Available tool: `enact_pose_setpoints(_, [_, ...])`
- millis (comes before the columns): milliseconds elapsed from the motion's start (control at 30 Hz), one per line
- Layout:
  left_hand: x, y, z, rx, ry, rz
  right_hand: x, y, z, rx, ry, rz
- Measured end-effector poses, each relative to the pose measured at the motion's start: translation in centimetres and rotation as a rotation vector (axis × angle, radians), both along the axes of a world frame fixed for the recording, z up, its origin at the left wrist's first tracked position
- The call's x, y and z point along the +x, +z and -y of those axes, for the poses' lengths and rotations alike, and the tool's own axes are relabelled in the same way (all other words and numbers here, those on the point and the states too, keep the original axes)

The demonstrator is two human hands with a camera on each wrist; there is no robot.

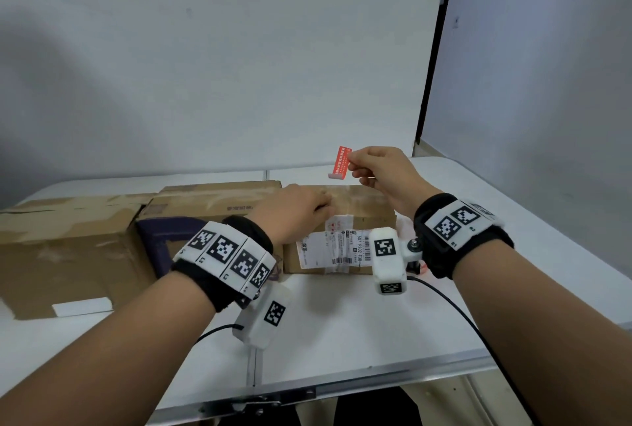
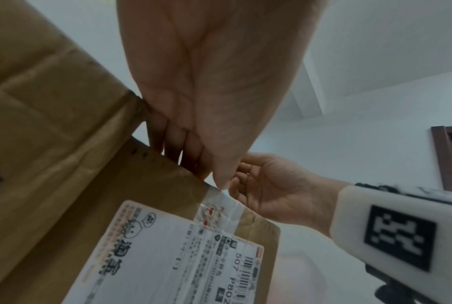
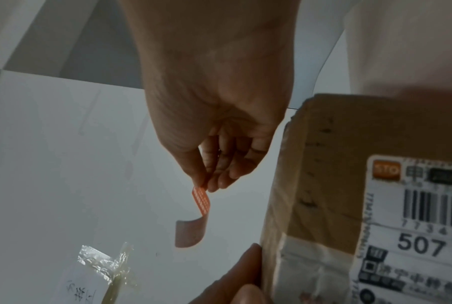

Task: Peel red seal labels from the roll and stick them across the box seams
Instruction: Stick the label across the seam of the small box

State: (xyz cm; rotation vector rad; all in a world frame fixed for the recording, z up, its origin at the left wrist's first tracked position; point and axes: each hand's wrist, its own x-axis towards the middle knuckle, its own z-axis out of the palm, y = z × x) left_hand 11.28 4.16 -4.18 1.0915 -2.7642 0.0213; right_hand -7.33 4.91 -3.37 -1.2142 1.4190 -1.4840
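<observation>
A small cardboard box (image 1: 362,207) with a white shipping label (image 1: 337,246) on its near side stands on the white table (image 1: 342,323). My left hand (image 1: 301,207) lies flat on the box's taped top, fingers straight (image 2: 183,148). My right hand (image 1: 376,169) hovers above the box's far edge and pinches one end of a red seal label (image 1: 342,160) between thumb and forefinger. The label (image 3: 200,207) hangs free with its lower end curled, clear of the box. The roll of labels is not in view.
Two bigger cardboard boxes (image 1: 212,207) (image 1: 61,248) stand left of the small one, touching it. A white wall rises behind the table. Camera cables (image 1: 455,309) trail over the table's near part. The table's front edge (image 1: 307,391) is close to me.
</observation>
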Motion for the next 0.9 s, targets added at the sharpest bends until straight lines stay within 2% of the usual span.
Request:
enact_pose_setpoints(100, [0.2,-0.4,0.2,-0.024,-0.039,0.041,0.2,-0.7,0.1,0.021,-0.008,-0.036])
enact_pose_setpoints(267, [0.0,-0.7,-0.8,-0.072,0.007,0.208,0.8,-1.1,-0.1,0.017,-0.020,-0.087])
enact_pose_setpoints(367, [0.0,-0.6,-1.1,-0.067,0.026,0.238,1.0,-0.7,-0.1,0.010,-0.003,-0.070])
enact_pose_setpoints(633, [0.5,-1.0,-1.1,-0.026,-0.002,0.102,0.4,-0.8,0.0,-0.004,-0.025,-0.118])
enact_pose_setpoints(767, [0.3,-1.1,-0.5,-0.003,-0.017,0.015,0.3,-1.2,0.0,0.046,0.025,-0.177])
enact_pose_setpoints(900, [0.0,-1.1,0.3,-0.001,-0.046,-0.099,-0.3,-1.4,0.0,0.057,0.015,-0.159])
